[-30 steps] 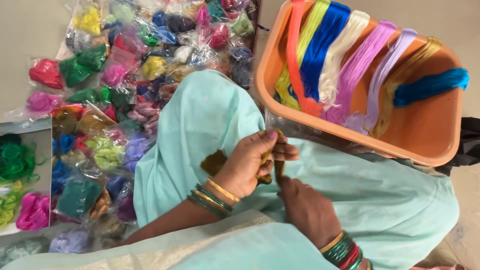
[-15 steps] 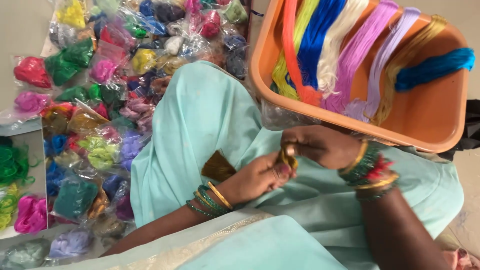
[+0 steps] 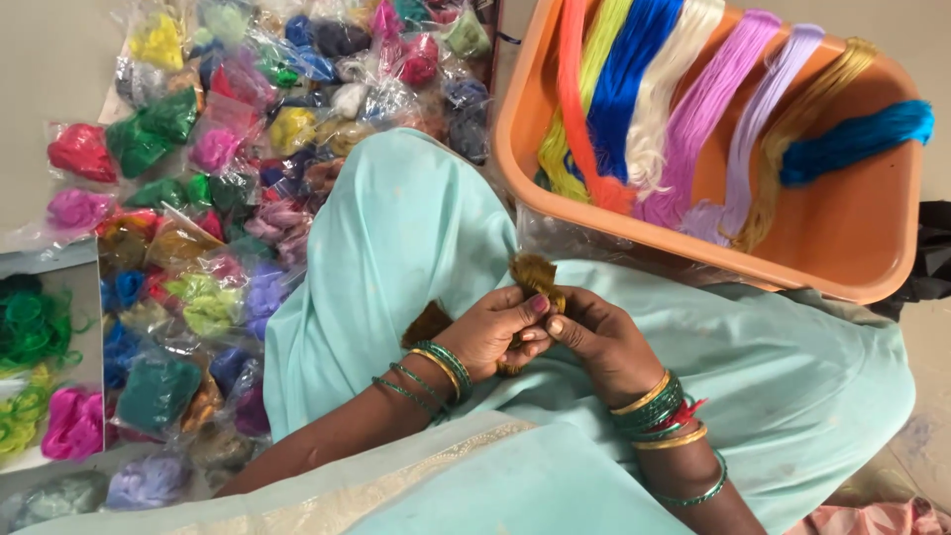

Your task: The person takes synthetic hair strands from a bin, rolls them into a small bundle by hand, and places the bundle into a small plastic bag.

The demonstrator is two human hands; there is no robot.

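My left hand (image 3: 495, 332) and my right hand (image 3: 599, 342) meet over my lap, which is covered in pale turquoise cloth (image 3: 416, 238). Both hands pinch a small bundle of brown-gold thread (image 3: 535, 274) whose tuft sticks up above my fingers. Another bit of the same brown thread (image 3: 428, 322) shows beside my left wrist. Green and gold bangles ring both wrists.
An orange plastic tub (image 3: 842, 238) at the upper right holds long skeins of thread in orange, yellow, blue, cream, pink, lilac, gold and teal. Several clear bags of coloured thread (image 3: 218, 178) lie spread on the floor at the left. A tray (image 3: 35, 342) with green and pink thread sits at the far left.
My right hand has come down from beside the tub to my left hand, and both now grip the brown thread bundle together low on my lap.
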